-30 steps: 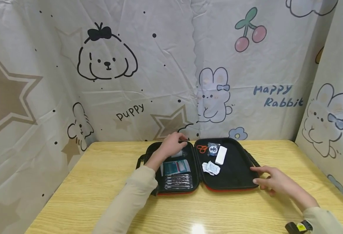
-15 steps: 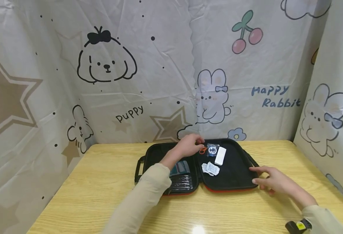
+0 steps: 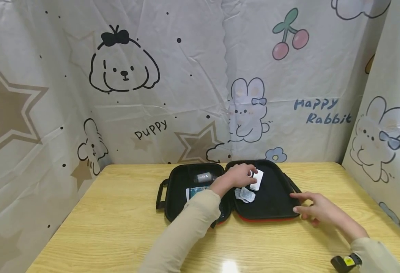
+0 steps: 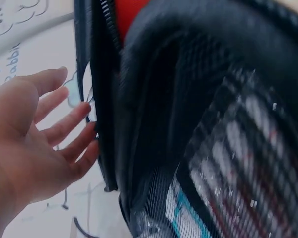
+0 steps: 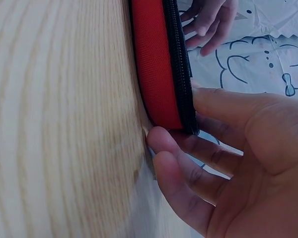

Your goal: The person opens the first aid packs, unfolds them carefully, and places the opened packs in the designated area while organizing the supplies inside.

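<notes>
A black-lined zip case [image 3: 276, 201] with a red shell [image 5: 154, 64] lies unfolded on the table. My left hand [image 3: 241, 175] hovers over its right half, fingers loosely spread, fingertips right at a small white box [image 3: 257, 181]. In the left wrist view that hand [image 4: 44, 134] has nothing in its grasp. Two crumpled white packets [image 3: 245, 195] lie just below it. With thumb and fingers, my right hand [image 3: 319, 209] holds the case's front right corner. The orange scissors are hidden behind the left hand.
In the case's left half are a wrapped roll [image 3: 205, 177], a teal packet [image 3: 194, 191] and a clear pack of cotton swabs [image 4: 238, 153], partly covered by the left sleeve. A black handle [image 3: 160, 195] sticks out at left. A printed curtain [image 3: 145, 98] hangs behind the table.
My left hand has moved right, from the left half of the case across the hinge to the white box. The right hand has stayed at the corner.
</notes>
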### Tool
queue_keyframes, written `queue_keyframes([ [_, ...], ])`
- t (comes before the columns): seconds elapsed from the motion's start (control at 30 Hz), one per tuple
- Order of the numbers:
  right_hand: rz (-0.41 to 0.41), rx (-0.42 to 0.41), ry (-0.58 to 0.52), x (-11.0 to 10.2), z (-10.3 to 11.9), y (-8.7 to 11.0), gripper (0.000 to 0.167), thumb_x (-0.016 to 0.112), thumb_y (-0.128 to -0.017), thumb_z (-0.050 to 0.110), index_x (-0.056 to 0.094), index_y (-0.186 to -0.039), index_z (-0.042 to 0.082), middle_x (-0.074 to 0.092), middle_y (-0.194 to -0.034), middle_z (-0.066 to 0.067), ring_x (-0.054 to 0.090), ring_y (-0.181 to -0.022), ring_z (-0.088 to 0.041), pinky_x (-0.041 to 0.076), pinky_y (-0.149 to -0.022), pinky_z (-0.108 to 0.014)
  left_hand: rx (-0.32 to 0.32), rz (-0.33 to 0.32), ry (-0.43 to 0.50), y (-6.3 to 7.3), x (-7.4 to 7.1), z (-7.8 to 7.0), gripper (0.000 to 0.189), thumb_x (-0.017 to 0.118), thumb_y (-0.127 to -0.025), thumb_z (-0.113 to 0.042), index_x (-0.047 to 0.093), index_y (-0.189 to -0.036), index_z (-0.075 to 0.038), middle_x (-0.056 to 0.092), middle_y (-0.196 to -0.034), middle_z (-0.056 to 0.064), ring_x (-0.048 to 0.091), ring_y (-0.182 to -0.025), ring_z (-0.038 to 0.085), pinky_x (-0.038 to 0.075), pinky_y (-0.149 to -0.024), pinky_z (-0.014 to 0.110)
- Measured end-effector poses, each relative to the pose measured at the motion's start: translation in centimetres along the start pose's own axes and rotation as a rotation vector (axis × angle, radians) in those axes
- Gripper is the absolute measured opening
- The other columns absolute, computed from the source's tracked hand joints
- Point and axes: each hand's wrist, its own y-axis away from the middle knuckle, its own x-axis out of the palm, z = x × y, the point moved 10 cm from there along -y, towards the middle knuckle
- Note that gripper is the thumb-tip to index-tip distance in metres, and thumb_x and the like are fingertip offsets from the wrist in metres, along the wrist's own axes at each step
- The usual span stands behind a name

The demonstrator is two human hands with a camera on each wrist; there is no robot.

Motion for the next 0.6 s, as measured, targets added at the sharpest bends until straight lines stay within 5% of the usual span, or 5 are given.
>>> queue_keyframes([
  [0.33, -0.011, -0.003, 0.000, -0.1, -0.1, 0.0, 0.065, 0.072, -0.090, 0.022, 0.045, -0.144, -0.004, 0.054, -0.105, -0.015, 0.054, -0.056, -0.013, 0.046, -0.045, -0.026, -0.067, -0.034, -0.187, -0.4, 1.7, -0.7, 0.047, 0.072, -0.087, -0.050, 0.061, -0.132, -0.039, 0.060, -0.137, -0.012, 0.054, -0.122, 0.021, 0.040, -0.102, 0.041],
  [0.6, -0.015, -0.002, -0.003, -0.1, -0.1, 0.1, 0.066, 0.072, -0.090, 0.022, 0.045, -0.145, -0.004, 0.054, -0.108, -0.015, 0.054, -0.057, -0.013, 0.046, -0.045, -0.026, -0.054, -0.096, -0.162, -0.5, 1.5, -0.7, 0.041, 0.077, -0.085, -0.027, 0.067, -0.125, -0.031, 0.066, -0.122, -0.008, 0.059, -0.109, 0.013, 0.046, -0.090, 0.032],
])
